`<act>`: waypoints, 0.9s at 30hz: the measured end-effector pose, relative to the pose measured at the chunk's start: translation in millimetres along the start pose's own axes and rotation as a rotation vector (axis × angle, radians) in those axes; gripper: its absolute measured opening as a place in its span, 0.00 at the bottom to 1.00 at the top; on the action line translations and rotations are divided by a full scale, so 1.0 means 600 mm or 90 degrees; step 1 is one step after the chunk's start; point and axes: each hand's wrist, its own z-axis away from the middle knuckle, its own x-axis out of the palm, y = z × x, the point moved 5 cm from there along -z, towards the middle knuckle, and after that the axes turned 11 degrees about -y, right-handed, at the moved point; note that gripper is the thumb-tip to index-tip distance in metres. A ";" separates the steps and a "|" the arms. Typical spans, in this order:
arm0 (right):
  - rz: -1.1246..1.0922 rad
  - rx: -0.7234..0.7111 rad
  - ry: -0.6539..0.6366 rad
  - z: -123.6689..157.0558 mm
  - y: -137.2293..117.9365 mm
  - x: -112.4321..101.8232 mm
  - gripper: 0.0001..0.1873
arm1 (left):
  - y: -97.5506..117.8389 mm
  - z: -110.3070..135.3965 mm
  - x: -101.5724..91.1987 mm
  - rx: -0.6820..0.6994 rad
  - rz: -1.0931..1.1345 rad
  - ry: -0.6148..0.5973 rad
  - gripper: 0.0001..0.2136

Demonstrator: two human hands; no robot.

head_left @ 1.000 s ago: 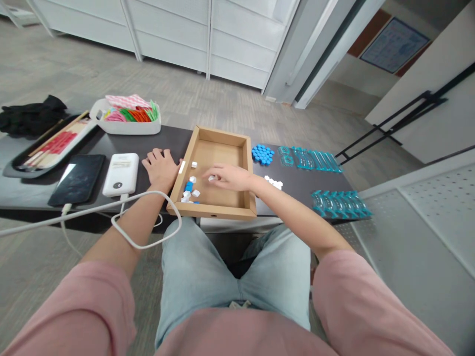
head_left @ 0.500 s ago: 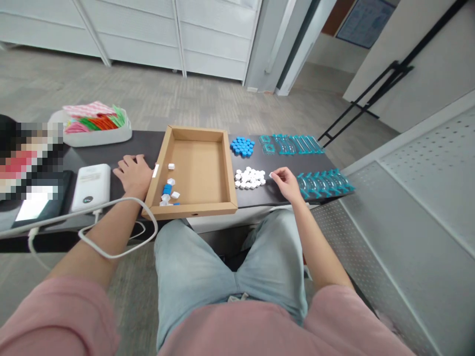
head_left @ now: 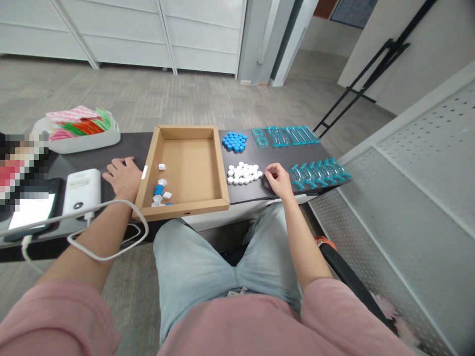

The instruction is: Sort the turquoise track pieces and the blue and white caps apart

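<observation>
On the dark table my left hand lies flat, fingers spread, its wrist against the left wall of a shallow cardboard box. A few white pieces and blue pieces lie in the left part of the box. My right hand has thumb and fingers curled together at the right end of a group of white hexagonal pieces. Its fingertips are beside the end piece; whether anything is between them is hidden. Behind the white group sits a cluster of blue hexagonal pieces.
Teal clear plastic parts stand in a back row and a front row at right. Left are a white power bank with a cable over my forearm, a phone and a white bin of colourful items.
My right hand has moved slightly left toward the white group, and the white piece seen in its fingertips now appears at the group's right end. The view has shifted; my left hand stays put.
</observation>
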 end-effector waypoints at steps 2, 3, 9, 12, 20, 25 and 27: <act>0.004 -0.008 0.009 0.002 -0.002 -0.002 0.16 | -0.001 0.000 0.001 0.002 0.003 0.004 0.32; 0.002 -0.009 0.012 0.002 -0.004 -0.002 0.16 | -0.002 0.001 0.001 0.003 0.002 0.007 0.32; -0.033 -0.072 -0.001 -0.013 -0.088 0.041 0.15 | -0.002 0.002 0.002 0.018 -0.010 0.000 0.30; -0.023 -0.181 -0.177 -0.026 -0.199 0.130 0.10 | 0.001 0.005 0.001 0.019 -0.018 0.015 0.29; 0.123 -0.334 -0.659 -0.022 -0.408 0.409 0.04 | 0.007 0.012 -0.004 0.015 -0.009 0.027 0.28; 0.162 -0.379 -0.693 -0.025 -0.413 0.458 0.10 | 0.007 0.009 -0.004 0.012 -0.002 0.023 0.27; 0.137 -0.401 -0.705 -0.026 -0.408 0.455 0.12 | 0.006 0.008 -0.004 0.015 0.001 0.026 0.27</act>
